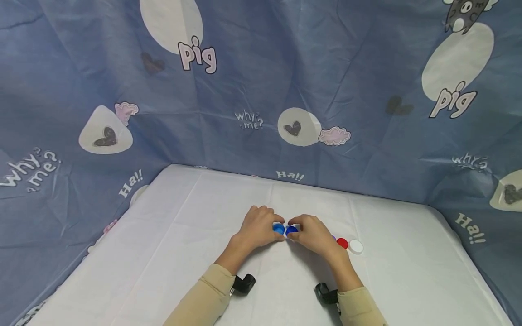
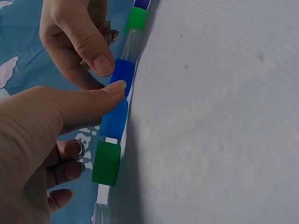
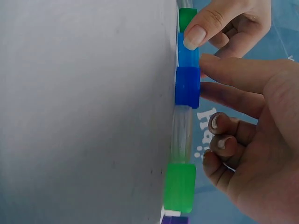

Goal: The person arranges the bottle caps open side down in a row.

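My left hand (image 1: 258,227) is at a round light blue cap (image 1: 278,228), its thumb on the near side and its fingers around the far side. My right hand (image 1: 314,234) has its thumb and forefinger about a dark blue cap (image 1: 291,230), fingertips right at the rim. These two caps stand side by side in a row on the white cloth. In the right wrist view the left thumb overlaps the light blue cap (image 3: 188,53), while the dark blue cap (image 3: 188,87) shows beside the right fingertips. The right hand's other fingers are loosely curled.
Beyond the dark blue cap the row runs on with a clear cap (image 3: 182,133), a light green cap (image 3: 180,186) and a purple one (image 3: 175,220). A dark green cap (image 2: 106,163) stands left of the light blue one. Red (image 1: 342,243) and white (image 1: 356,246) caps lie rightward.
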The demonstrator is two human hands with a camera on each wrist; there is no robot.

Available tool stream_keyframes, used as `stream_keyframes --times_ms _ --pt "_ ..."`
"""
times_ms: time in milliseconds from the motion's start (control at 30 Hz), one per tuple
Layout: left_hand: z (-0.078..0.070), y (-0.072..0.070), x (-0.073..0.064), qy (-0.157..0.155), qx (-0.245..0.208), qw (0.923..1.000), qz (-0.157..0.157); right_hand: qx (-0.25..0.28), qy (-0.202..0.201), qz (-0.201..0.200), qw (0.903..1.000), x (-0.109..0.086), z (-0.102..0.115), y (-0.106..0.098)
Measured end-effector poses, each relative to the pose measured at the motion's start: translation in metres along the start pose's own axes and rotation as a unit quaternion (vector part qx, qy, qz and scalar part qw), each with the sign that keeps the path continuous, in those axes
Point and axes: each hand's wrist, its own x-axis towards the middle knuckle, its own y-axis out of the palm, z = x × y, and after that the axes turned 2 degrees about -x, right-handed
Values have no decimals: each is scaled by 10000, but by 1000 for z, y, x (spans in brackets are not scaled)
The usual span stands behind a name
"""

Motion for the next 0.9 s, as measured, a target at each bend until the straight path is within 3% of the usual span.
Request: stream_keyframes --times_ms 333,900 --pt "9 -2 -7 -236 -28 9997 107 -189 -139 -106 9997 5 8 8" --pt "11 -2 -10 -160 -145 9998 6 -382 -178 -106 9991 10 14 14"
